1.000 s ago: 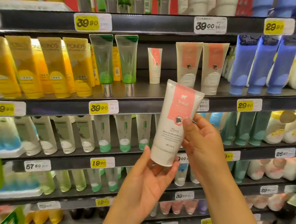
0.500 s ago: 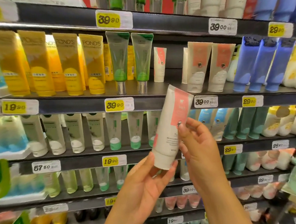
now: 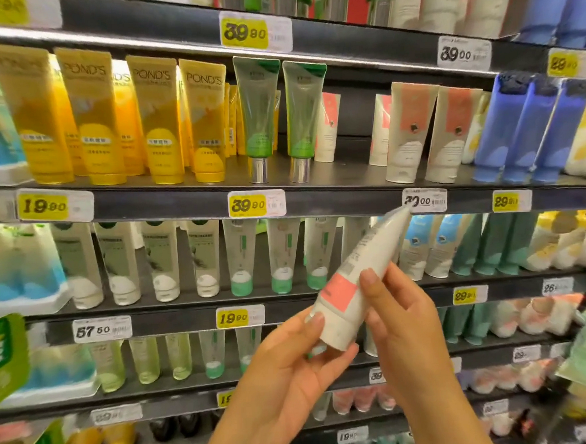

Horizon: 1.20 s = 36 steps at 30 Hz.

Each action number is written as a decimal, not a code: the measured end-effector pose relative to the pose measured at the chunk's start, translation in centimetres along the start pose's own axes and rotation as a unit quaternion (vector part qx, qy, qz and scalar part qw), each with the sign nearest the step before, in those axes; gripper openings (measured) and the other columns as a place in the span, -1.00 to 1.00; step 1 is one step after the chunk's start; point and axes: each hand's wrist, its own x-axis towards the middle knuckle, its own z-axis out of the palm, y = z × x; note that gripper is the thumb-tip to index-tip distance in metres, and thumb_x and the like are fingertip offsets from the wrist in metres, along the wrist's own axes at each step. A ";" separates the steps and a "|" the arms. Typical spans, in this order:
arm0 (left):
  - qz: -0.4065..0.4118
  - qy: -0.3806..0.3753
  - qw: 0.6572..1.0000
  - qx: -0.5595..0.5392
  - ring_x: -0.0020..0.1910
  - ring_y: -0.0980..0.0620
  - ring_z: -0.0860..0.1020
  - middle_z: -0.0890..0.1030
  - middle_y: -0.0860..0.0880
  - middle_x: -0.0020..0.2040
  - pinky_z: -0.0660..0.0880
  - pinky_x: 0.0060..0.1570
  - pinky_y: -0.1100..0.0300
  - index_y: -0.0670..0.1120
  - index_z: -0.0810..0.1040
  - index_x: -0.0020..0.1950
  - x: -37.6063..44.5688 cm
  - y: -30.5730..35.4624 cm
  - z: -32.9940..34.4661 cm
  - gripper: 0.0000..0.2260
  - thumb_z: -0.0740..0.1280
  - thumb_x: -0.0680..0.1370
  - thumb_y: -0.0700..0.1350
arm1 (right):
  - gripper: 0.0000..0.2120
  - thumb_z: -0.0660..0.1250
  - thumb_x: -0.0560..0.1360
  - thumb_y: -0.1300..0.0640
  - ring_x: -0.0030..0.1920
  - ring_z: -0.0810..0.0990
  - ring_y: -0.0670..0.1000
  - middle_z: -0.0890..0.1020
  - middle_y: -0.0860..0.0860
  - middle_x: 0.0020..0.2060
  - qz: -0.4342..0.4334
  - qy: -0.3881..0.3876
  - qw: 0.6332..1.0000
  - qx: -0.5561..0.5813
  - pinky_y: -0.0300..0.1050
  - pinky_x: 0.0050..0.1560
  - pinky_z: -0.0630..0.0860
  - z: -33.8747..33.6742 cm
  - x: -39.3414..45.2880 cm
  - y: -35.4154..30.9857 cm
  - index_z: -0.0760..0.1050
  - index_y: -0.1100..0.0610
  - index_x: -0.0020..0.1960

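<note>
Store shelves (image 3: 317, 199) blur behind; both the left hand (image 3: 293, 366) and right hand (image 3: 404, 321) grip a white tube (image 3: 363, 272), its print unreadable, its cap partly hidden by fingers.

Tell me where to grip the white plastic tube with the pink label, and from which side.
Grip the white plastic tube with the pink label low on its thick round body, just above the cap, coming from the right. It leans with cap down and crimped end up-right; that thin end likely gives a poorer hold.
</note>
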 end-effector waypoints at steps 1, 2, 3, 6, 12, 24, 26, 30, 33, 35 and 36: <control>-0.019 0.002 1.000 -0.025 0.07 -0.18 0.62 0.61 -0.28 0.13 0.58 0.01 -0.05 -0.29 0.63 0.05 0.0 0.0 0.1 -0.70 0.45 0.35 -0.24 | -0.46 0.38 0.30 -0.06 0.10 0.62 0.00 0.67 0.03 0.06 0.001 0.003 1.000 0.012 -0.11 0.07 0.54 -0.2 -0.1 0.0 0.51 0.12 0.23; -0.035 0.003 0.998 -0.052 0.07 -0.21 0.61 0.60 -0.30 0.14 0.56 0.05 -0.09 -0.32 0.62 0.06 0.1 -0.1 0.1 -0.69 0.42 0.36 -0.20 | -0.47 0.36 0.32 -0.04 0.10 0.63 -0.01 0.67 0.03 0.06 0.001 0.006 1.000 0.025 -0.12 0.06 0.56 -0.3 -0.2 0.0 0.50 0.11 0.25; -0.049 0.000 0.996 -0.073 0.06 -0.22 0.61 0.59 -0.32 0.14 0.54 0.08 -0.12 -0.34 0.60 0.06 0.1 -0.1 0.2 -0.67 0.39 0.37 -0.17 | -0.50 0.34 0.34 -0.02 0.07 0.64 -0.02 0.68 0.03 0.05 0.000 0.006 0.999 0.039 -0.15 0.02 0.58 -0.4 -0.2 0.0 0.49 0.11 0.26; -0.080 -0.016 0.992 -0.097 0.06 -0.26 0.61 0.58 -0.34 0.13 0.51 0.11 -0.13 -0.36 0.60 0.06 -0.1 0.0 0.2 -0.63 0.38 0.37 -0.13 | -0.58 0.28 0.40 0.05 0.01 0.66 -0.04 0.68 0.03 0.02 -0.001 0.006 0.997 0.076 -0.22 -0.11 0.59 -0.5 -0.5 -0.1 0.49 0.09 0.25; -0.081 -0.022 0.991 -0.101 0.08 -0.27 0.60 0.58 -0.35 0.14 0.52 0.10 -0.13 -0.36 0.59 0.07 -0.7 -0.3 -0.5 -0.67 0.35 0.40 -0.16 | -0.58 0.25 0.43 0.06 0.02 0.65 -0.03 0.67 0.03 0.07 0.003 -0.002 0.997 0.074 -0.21 -0.11 0.59 -0.3 -1.2 0.3 0.47 0.07 0.28; -0.018 0.006 1.000 -0.013 0.04 -0.18 0.62 0.60 -0.31 0.13 0.56 0.07 -0.06 -0.32 0.49 0.22 -0.6 -1.1 -0.7 -0.58 0.42 0.38 -0.29 | -0.59 0.33 0.36 0.06 -0.02 0.67 -0.02 0.70 0.04 -0.04 0.013 0.041 0.999 0.020 -0.23 -0.11 0.59 -1.2 -1.7 0.2 0.51 0.18 0.17; -0.022 0.016 0.998 -0.050 0.01 -0.20 0.63 0.60 -0.32 0.11 0.56 0.05 -0.09 -0.34 0.50 0.18 -0.5 -1.5 -0.5 -0.61 0.41 0.38 -0.28 | -0.58 0.33 0.37 0.07 -0.07 0.68 -0.03 0.70 0.04 -0.08 0.007 0.055 0.998 0.034 -0.24 -0.16 0.59 -1.1 -1.8 0.2 0.47 0.19 0.19; -0.054 0.028 0.992 -0.113 -0.03 -0.24 0.64 0.61 -0.34 0.06 0.59 -0.03 -0.10 -0.33 0.64 0.00 -0.4 -1.9 -0.2 -0.69 0.37 0.34 -0.17 | -0.55 0.33 0.37 0.10 -0.10 0.69 -0.05 0.71 0.02 -0.10 -0.005 0.069 0.995 0.068 -0.25 -0.19 0.59 -1.0 -2.0 0.2 0.38 0.13 0.24; -0.078 0.000 0.992 -0.103 -0.01 -0.25 0.63 0.60 -0.34 0.09 0.58 0.00 -0.08 -0.29 0.65 0.01 -0.5 -2.1 -0.3 -0.68 0.36 0.37 -0.12 | -0.55 0.33 0.36 0.13 -0.09 0.69 -0.03 0.71 0.05 -0.07 -0.006 0.051 0.995 0.081 -0.24 -0.18 0.59 -1.0 -1.9 0.0 0.36 0.15 0.22; -0.071 -0.009 0.993 -0.096 0.00 -0.25 0.63 0.60 -0.34 0.09 0.59 -0.01 -0.06 -0.28 0.65 0.02 -0.5 -2.1 -0.4 -0.69 0.34 0.38 -0.12 | -0.58 0.33 0.36 0.14 -0.07 0.69 -0.01 0.70 0.08 -0.05 0.000 0.030 0.996 0.080 -0.22 -0.16 0.60 -1.2 -1.8 -0.2 0.37 0.16 0.20; -0.065 -0.010 0.993 -0.094 0.01 -0.24 0.63 0.60 -0.34 0.09 0.60 -0.03 -0.06 -0.29 0.64 0.03 -0.5 -2.0 -0.5 -0.69 0.34 0.38 -0.14 | -0.59 0.33 0.36 0.14 -0.06 0.68 0.00 0.70 0.09 -0.04 0.003 0.020 0.997 0.075 -0.21 -0.15 0.60 -1.2 -1.7 -0.2 0.37 0.16 0.18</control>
